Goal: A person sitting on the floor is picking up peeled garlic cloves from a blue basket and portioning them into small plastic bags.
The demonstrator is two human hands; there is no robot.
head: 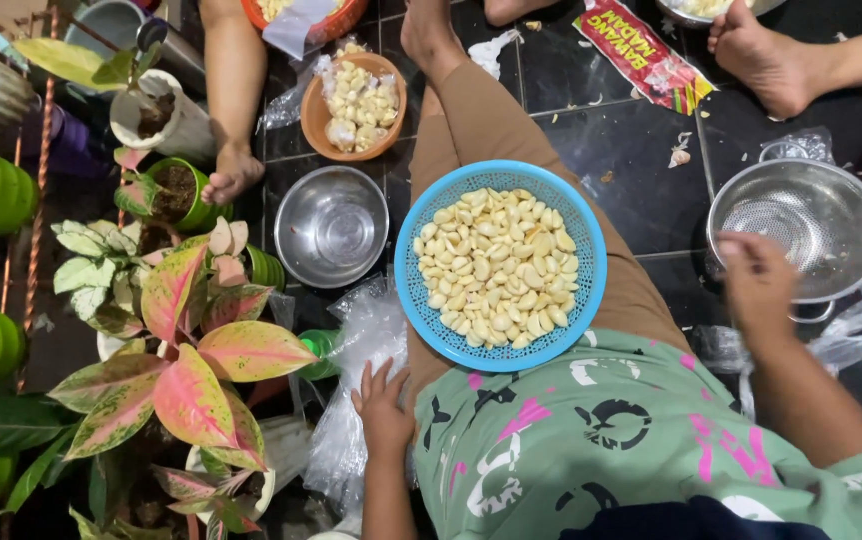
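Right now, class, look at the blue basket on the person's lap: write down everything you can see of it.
The blue basket is round, shallow and looks like plastic, with a perforated wall and a smooth rim. It sits level on the person's lap, resting on brown trousers, its near edge against a green patterned shirt. It is filled with a heap of pale, peeled garlic cloves. Neither hand touches it.

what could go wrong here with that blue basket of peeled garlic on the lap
The blue basket rests on the person's leg with neither hand steadying it: the left hand is on the clear plastic bag, the right hand over the metal colander. A leg shift might tip the garlic cloves onto the littered floor tiles.
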